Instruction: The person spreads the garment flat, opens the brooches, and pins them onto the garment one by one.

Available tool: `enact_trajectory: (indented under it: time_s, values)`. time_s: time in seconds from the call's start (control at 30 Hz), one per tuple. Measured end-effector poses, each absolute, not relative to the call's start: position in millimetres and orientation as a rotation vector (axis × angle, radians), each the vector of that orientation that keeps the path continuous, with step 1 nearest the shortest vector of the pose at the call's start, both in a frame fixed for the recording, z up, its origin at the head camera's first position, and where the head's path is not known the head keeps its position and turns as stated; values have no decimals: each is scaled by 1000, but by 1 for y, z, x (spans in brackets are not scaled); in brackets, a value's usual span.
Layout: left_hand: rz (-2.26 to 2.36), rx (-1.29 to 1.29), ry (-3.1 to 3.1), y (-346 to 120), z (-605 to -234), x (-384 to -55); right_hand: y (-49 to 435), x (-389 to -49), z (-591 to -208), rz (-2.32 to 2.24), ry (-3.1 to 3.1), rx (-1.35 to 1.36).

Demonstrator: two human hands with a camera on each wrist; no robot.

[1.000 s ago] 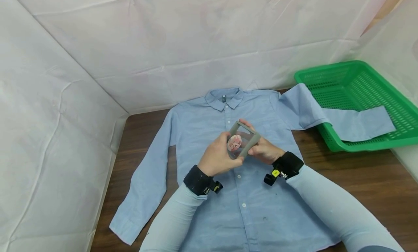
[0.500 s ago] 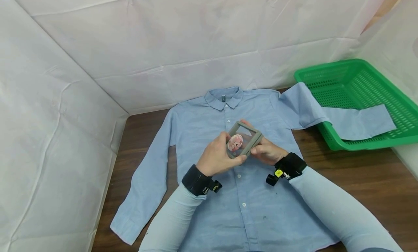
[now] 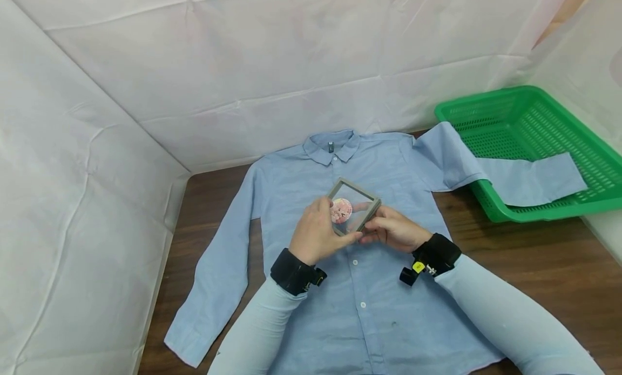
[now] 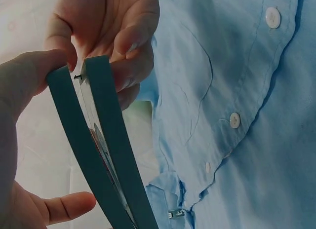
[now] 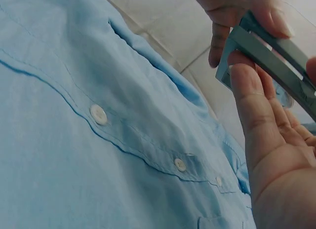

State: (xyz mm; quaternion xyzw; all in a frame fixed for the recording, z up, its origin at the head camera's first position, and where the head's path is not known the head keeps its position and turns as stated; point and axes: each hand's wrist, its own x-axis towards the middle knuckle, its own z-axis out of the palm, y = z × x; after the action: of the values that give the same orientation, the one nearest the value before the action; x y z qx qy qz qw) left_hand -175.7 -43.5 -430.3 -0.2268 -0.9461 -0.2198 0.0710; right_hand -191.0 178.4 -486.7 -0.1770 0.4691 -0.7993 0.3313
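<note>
Between both hands, above the shirt front, is a grey-framed clear display case (image 3: 360, 189) with a round pink-patterned disc (image 3: 341, 211) inside. The left hand (image 3: 315, 232) holds its left side, fingers on the far edge and thumb along the near edge. My right hand (image 3: 396, 229) grips the right corner. In the left wrist view, the two halves of the case (image 4: 112, 125) stand apart at the end by the right hand and converge toward the other end. A small dark catch (image 4: 77, 77) shows in that gap. The right wrist view also shows the parted frame (image 5: 269, 61).
A light blue button-up shirt (image 3: 311, 180) lies spread on the dark wood table (image 3: 214, 191). Its right-hand sleeve (image 3: 532, 180) reaches into a green plastic basket (image 3: 495, 215) at the back right. White sheeting (image 3: 291, 56) stands behind and to the left.
The case has turned to face upward more. My right hand has shifted slightly right and down, and its fingers beyond the far edge have moved to the near right corner.
</note>
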Motion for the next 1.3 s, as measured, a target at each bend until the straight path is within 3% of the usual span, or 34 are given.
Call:
enact_trajectory:
  time_s: [0.63,1.3]
  values:
    - [-1139,-529,-3099,-70,-417,-178,178,-186,-487,-2089,1252,-352]
    - [-1847,-385,-2904,-94,-423,-180,187,-192,-478,-2049,1378,-307]
